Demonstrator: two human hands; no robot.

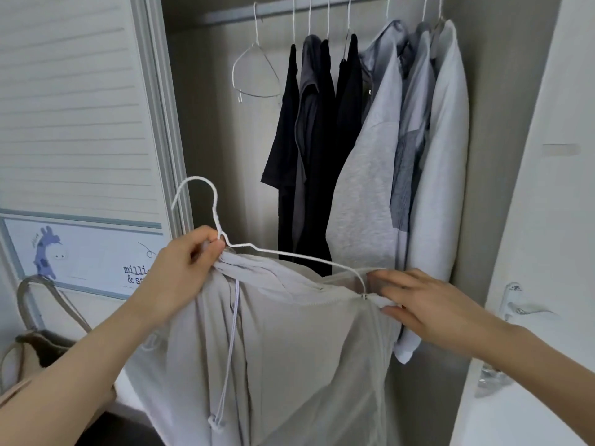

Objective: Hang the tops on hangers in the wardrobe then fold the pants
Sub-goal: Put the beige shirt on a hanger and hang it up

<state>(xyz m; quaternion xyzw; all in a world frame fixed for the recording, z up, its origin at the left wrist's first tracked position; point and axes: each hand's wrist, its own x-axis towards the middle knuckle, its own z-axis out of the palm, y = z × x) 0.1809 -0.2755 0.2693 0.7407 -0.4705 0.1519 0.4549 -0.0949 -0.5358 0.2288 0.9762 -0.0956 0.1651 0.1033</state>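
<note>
**Grey top half onto its hanger at the open wardrobe**

I have the white wire hanger point(273, 252) up in front of the wardrobe point(206, 130), tilted so its hook leans toward the wardrobe's left edge. My left hand point(180, 268) pinches it at the neck, just under the hook, fingers curled round the wire together with a bunch of the light grey top point(289, 349). The top hangs from there, its white drawstring point(230, 349) dangling straight down. My right hand point(428, 304) is at the hanger's lower shoulder end, fingers mostly straight and resting on the fabric; whether the thumb is gripping the cloth I cannot tell.

Behind, on the rail point(289, 8) along the wardrobe's top edge, one bare hanger point(254, 72) hangs toward the left. Beside it hang dark tops point(315, 140), then pale grey and white ones point(418, 140) out to the right wall. A bag point(35, 342) with looped handles sits at the lower left, against the slatted door point(70, 107).
</note>
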